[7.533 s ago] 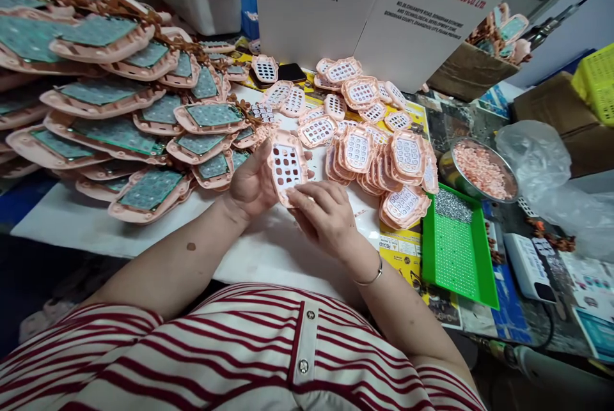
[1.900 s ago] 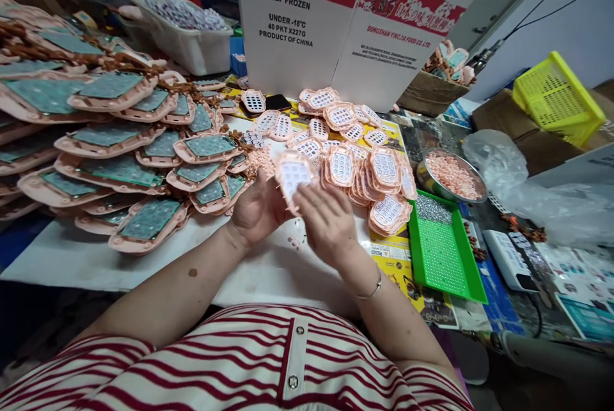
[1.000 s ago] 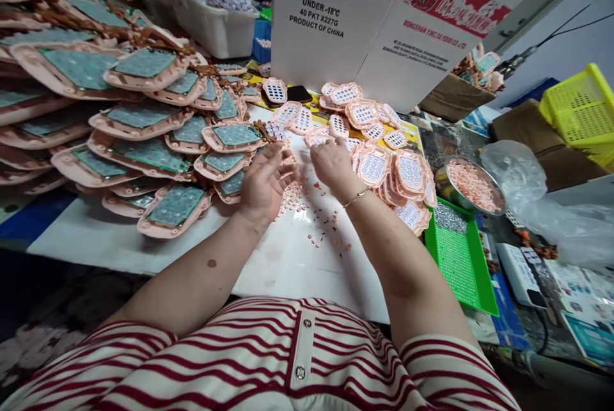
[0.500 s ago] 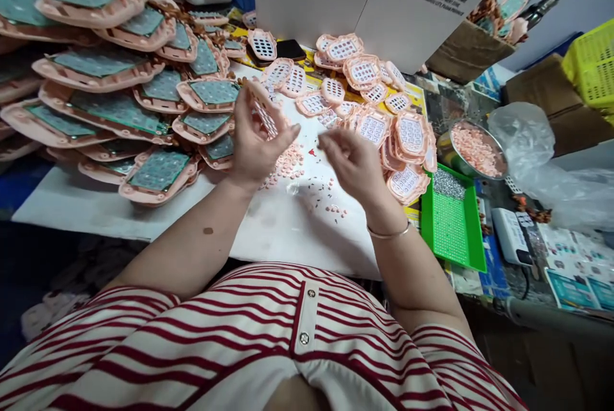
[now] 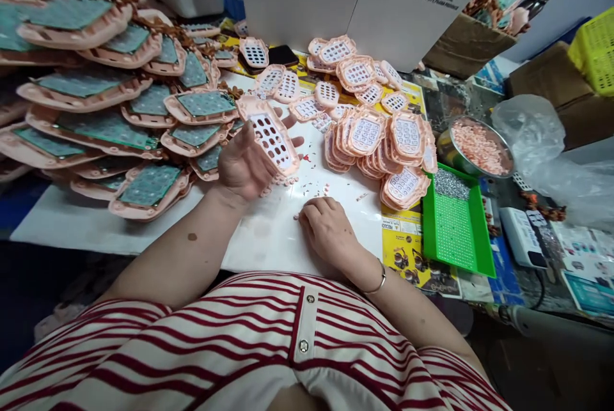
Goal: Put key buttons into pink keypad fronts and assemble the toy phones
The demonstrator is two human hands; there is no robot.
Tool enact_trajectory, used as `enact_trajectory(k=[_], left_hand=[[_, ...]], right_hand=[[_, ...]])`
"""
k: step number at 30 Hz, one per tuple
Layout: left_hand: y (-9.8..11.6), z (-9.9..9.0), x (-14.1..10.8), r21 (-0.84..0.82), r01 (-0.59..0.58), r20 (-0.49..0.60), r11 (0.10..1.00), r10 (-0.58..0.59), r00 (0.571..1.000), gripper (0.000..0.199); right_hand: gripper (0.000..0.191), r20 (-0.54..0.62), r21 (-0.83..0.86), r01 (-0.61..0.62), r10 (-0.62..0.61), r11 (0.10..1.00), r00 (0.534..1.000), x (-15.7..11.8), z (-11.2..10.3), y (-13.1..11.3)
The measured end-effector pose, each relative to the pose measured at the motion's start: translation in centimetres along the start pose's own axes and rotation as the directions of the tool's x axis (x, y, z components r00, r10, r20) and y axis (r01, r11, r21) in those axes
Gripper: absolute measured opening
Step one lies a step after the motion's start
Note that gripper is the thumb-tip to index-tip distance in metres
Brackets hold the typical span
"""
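My left hand [image 5: 240, 171], palm up, holds a pink plastic shell [image 5: 272, 142] with rows of holes in its white face, tilted above the white work surface [image 5: 268, 238]. Its fingers reach behind the shell and the thumb lies along the near side. Lower down, my right hand [image 5: 330, 232] rests on the surface with its fingers curled downward; a small pink button [image 5: 296, 217] lies by the fingertips. Whatever those fingers pinch is hidden. Beneath the shell are more loose pink buttons [image 5: 291, 181], with tiny dark bits scattered nearby.
Stacked pink shells with green circuit boards [image 5: 148, 190] fill the left. Perforated pink shells [image 5: 368, 131] are piled centre right. Beyond them are a green tray [image 5: 458, 229] with small metal parts, a metal bowl [image 5: 446, 149] of pink pieces and a large white carton [image 5: 307, 8].
The shell in my left hand has turned so its holed face shows. My right hand has moved down and toward me, from the air to the work surface.
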State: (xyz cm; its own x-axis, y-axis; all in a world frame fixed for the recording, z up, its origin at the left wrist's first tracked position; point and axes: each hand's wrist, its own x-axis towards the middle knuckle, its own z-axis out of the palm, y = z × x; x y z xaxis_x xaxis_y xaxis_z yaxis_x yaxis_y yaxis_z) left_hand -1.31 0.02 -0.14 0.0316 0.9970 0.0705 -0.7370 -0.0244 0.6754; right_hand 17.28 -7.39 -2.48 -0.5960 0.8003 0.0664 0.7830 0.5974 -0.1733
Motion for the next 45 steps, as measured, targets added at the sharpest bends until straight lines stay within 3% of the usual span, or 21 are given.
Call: enact_trajectory(k=[2,4,8,12,15,18,23,30,36,39,42,45], left_hand=[[-0.2,-0.2,0.2,-0.038,-0.019,0.019,0.999,0.02,1.0,0.054],[-0.4,-0.4,0.2,-0.062,0.006,0.057,0.998,-0.003,0.998,0.056],[-0.7,-0.7,-0.4,-0.069,0.129,0.155,0.989,-0.117,0.981,0.065],[-1.1,-0.3,-1.3,-0.023,0.256,0.273,0.966,-0.241,0.932,0.07],[-1.3,0.1,-1.5,-0.016,0.266,0.262,0.964,-0.253,0.931,0.072],[-1.2,0.1,-1.3,-0.044,0.262,0.226,0.964,-0.246,0.942,0.075],[-1.0,-0.1,-1.2,-0.071,0.334,0.206,0.94,-0.314,0.927,0.075],[-1.0,0.1,-1.4,-0.065,0.396,0.204,0.916,-0.376,0.904,0.076],[-0.8,0.3,-1.6,-0.078,0.395,0.234,0.915,-0.369,0.9,0.077],[-0.8,0.3,-1.7,-0.077,0.375,0.206,0.924,-0.353,0.913,0.076],[-0.9,0.3,-1.6,-0.091,0.364,0.184,0.927,-0.343,0.921,0.075],[-0.9,0.1,-1.1,-0.163,0.27,0.133,0.949,-0.25,0.959,0.071]], right_hand=[[0.015,-0.047,0.096,0.018,-0.013,0.995,0.999,0.0,-0.7,0.7],[0.009,-0.186,0.236,0.014,0.031,0.972,0.982,0.1,-1.8,1.4],[0.007,-0.459,0.492,0.085,0.175,0.866,0.871,1.3,-4.4,1.9],[0.011,-0.58,0.432,0.237,0.067,0.87,0.812,2.9,-5.3,1.4],[0.021,-0.553,0.302,0.264,-0.058,0.916,0.831,3.3,-4.9,1.1],[0.024,-0.434,0.181,0.304,-0.201,0.935,0.878,2.8,-4.9,1.2],[0.04,-0.265,-0.087,0.335,-0.346,0.938,0.9,1.7,-5.7,1.9],[0.036,-0.287,-0.125,0.356,-0.377,0.926,0.881,1.3,-5.0,1.8],[0.036,-0.398,0.101,0.261,-0.201,0.96,0.895,0.6,-3.7,0.9],[0.036,-0.438,0.084,0.208,-0.151,0.974,0.886,0.6,-3.2,0.5],[0.033,-0.44,0.051,0.219,-0.175,0.974,0.881,1.1,-4.2,0.6],[0.037,-0.371,0.113,0.265,-0.207,0.957,0.905,3.3,-7.0,1.8]])
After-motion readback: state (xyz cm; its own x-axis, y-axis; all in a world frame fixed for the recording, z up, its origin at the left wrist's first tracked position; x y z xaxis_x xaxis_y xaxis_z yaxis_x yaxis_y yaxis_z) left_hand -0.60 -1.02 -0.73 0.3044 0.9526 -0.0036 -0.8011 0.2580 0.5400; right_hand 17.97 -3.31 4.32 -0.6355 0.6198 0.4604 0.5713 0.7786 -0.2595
